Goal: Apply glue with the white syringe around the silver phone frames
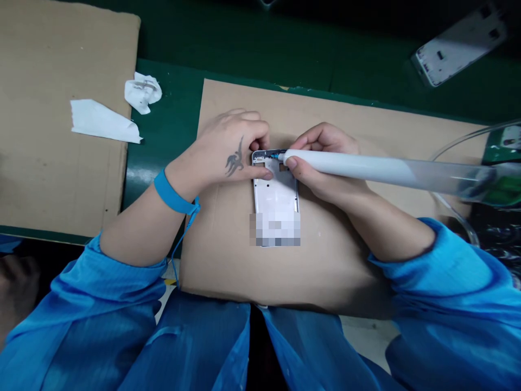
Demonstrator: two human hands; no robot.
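Steadying a phone shell (277, 198) at mid-frame, long side running near to far.
Near end on cardboard (325, 260), untouched. At the far end, left hand (234, 146) pinches the upper-left corner, thumb on the face; right hand (336, 141), at the right edge, contact unclear, pinches a white tube (354, 165) lying crosswise, tip near the top rim. Second shell (459, 46), upper right.

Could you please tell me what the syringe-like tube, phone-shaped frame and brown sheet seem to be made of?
Syringe-like tube: probably smooth plastic, since its rear section is see-through. Phone-shaped frame: pale with a faint sheen; metal or plastic, I cannot tell. Brown sheet: likely cardboard, judging by its matt tan surface.
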